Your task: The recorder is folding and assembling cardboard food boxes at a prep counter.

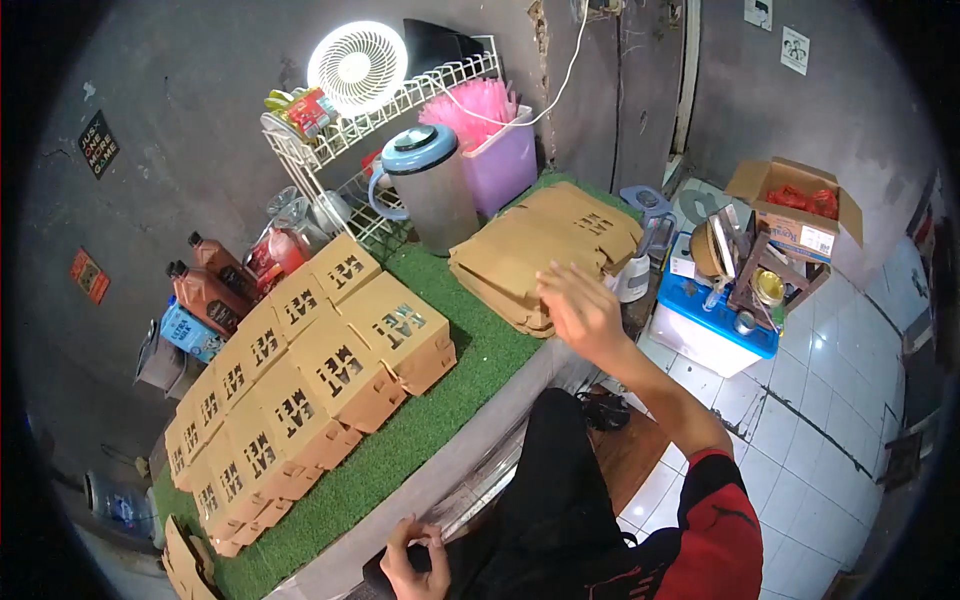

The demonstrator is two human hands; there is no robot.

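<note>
My right hand (582, 315) is at the near edge of a stack of flat, unfolded brown cardboard boxes (540, 235), fingers stretched out and nothing visible in them. Whether the fingertips touch the top sheet I cannot tell. Low in the view, by my lap, my left hand (415, 565) is loosely curled, thumb and forefinger apart, with nothing seen in it. To the left of the flat stack stand folded brown boxes (345, 370) with dark printing, packed in rows and piled in layers.
Green artificial turf (420, 420) covers the table. Behind are a lit white fan (357, 68) on a wire rack (330, 145), a large blue-lidded jug (430, 190) and a purple bin (503, 165) of pink plastic. Brown bottles (210, 295) line the left. A blue-lidded container (710, 320) stands right.
</note>
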